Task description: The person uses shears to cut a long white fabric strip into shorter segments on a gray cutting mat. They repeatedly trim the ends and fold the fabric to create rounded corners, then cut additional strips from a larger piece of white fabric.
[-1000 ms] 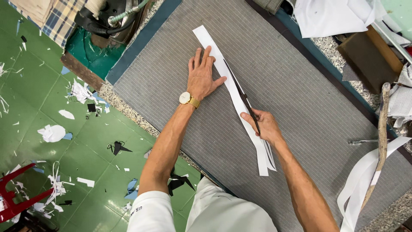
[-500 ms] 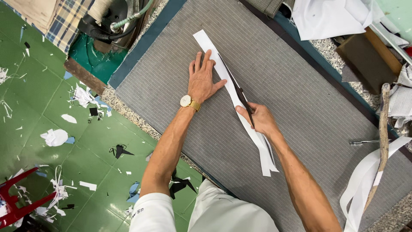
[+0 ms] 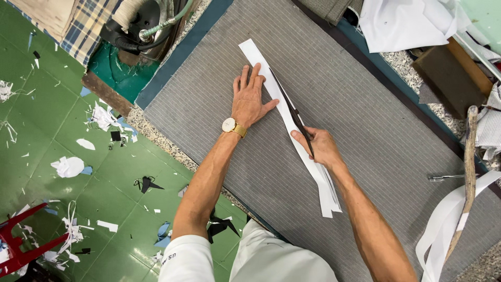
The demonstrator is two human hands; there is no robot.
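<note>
1. Little differs from half a second ago: the left hand still lies flat, fingers spread, on the white strip
2. The right hand stays clenched on a dark blade along the strip
3. Strip lies mid-tabletop; right of it, a stick, white cloth

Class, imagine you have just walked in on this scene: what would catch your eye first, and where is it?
First, the long white strip lying slantwise across the grey striped work surface, with a thin dark strip on top. The left hand presses flat on the strip's upper part, while the right hand pinches the dark strip lower down. Paper scraps litter the green floor at left.
</note>
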